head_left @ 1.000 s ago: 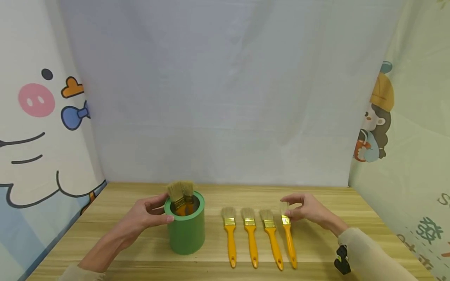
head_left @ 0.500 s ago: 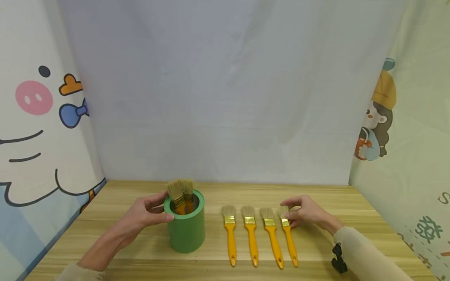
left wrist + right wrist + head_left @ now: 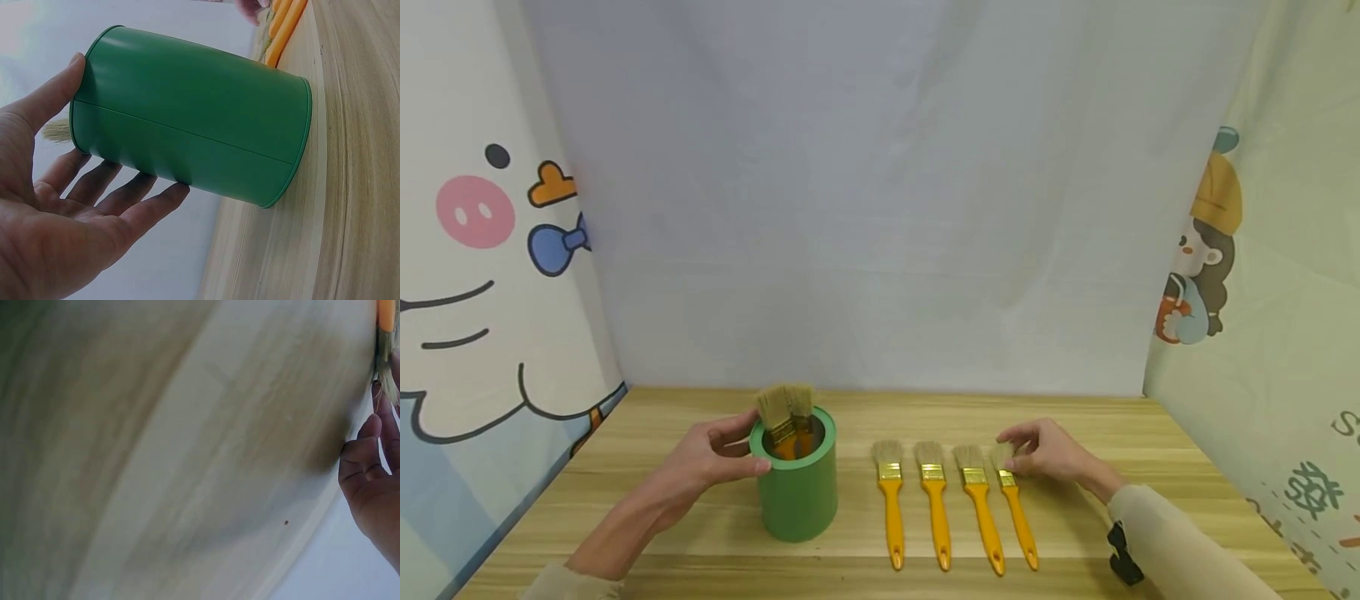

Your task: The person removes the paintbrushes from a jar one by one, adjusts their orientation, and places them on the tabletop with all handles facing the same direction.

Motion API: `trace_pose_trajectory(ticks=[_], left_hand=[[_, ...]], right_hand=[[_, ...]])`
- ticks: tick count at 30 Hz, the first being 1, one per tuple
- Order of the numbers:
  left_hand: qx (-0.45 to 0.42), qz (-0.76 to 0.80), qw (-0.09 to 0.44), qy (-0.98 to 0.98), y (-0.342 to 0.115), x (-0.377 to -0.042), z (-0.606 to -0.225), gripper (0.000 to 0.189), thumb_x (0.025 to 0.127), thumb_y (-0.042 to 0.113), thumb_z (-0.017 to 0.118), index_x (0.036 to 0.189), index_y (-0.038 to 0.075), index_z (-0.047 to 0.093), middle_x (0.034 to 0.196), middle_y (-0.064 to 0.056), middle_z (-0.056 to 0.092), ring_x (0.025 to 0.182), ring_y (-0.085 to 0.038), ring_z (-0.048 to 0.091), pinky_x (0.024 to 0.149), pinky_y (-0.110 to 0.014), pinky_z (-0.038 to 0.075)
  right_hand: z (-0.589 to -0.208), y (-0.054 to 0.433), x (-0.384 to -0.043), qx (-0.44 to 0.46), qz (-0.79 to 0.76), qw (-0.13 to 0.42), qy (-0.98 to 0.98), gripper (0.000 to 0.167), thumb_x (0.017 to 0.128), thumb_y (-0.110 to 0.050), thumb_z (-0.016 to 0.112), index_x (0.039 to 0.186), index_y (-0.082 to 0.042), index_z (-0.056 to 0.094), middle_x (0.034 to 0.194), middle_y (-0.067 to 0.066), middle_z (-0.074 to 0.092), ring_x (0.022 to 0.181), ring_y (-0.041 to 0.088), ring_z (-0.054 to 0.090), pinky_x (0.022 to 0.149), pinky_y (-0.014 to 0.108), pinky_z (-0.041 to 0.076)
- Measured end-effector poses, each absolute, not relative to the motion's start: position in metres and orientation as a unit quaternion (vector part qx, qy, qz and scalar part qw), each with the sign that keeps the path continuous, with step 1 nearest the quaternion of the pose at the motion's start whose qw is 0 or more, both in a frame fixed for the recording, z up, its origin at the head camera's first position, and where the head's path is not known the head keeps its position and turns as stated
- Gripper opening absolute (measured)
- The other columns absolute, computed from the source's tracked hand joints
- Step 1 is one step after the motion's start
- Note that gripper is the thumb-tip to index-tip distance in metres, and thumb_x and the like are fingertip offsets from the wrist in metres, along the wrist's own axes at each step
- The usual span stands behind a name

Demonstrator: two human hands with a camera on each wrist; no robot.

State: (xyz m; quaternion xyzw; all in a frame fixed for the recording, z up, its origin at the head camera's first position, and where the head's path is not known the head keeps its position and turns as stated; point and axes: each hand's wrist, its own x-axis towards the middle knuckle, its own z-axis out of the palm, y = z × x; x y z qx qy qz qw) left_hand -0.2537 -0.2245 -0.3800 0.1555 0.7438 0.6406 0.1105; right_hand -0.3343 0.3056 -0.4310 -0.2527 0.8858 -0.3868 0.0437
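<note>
Curving its thumb and slightly spread fingers around the rim and side of a smooth green can (image 3: pixel 799 500), the left hand (image 3: pixel 703 458) holds it upright on the wood-grained counter (image 3: pixel 737 575). A fine seam runs down its cylindrical wall, and brushes inside (image 3: pixel 786 406) lift coarse tan bristles above the round mouth. Near the can, three brushes (image 3: pixel 938 512) lie side by side, with shiny gold-coloured bands and glossy, tapering orange handles. The rightmost brush (image 3: pixel 1017 512) lies at a slant, its bristles pinched by the bent fingers of the right hand (image 3: pixel 1049 450).
</note>
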Motion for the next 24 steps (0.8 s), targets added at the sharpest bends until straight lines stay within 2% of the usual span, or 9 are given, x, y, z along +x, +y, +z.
trace_pose_trajectory(ticks=[7, 24], left_hand=[[0.155, 0.64, 0.112, 0.745, -0.2244, -0.2547, -0.3811, 0.088, 0.096, 0.014, 0.08, 0.165, 0.0, 0.026, 0.168, -0.023, 0.026, 0.148, -0.046, 0.037, 0.112, -0.053, 0.045], [0.153, 0.638, 0.109, 0.746, -0.2246, -0.2543, -0.3825, 0.091, 0.094, 0.016, 0.082, 0.165, 0.002, 0.027, 0.169, -0.02, 0.027, 0.148, -0.045, 0.038, 0.114, -0.055, 0.043]], right_hand=[[-0.4338, 0.3079, -0.3352, -0.258, -0.389, 0.039, 0.884, 0.039, 0.091, -0.008, 0.083, 0.123, 0.01, 0.072, 0.098, 0.009, 0.07, 0.063, 0.01, 0.049, 0.056, 0.024, 0.044], [-0.4334, 0.3079, -0.3344, -0.265, -0.381, 0.042, 0.884, 0.04, 0.093, -0.01, 0.082, 0.125, 0.011, 0.071, 0.101, 0.01, 0.07, 0.065, 0.01, 0.05, 0.058, 0.025, 0.046]])
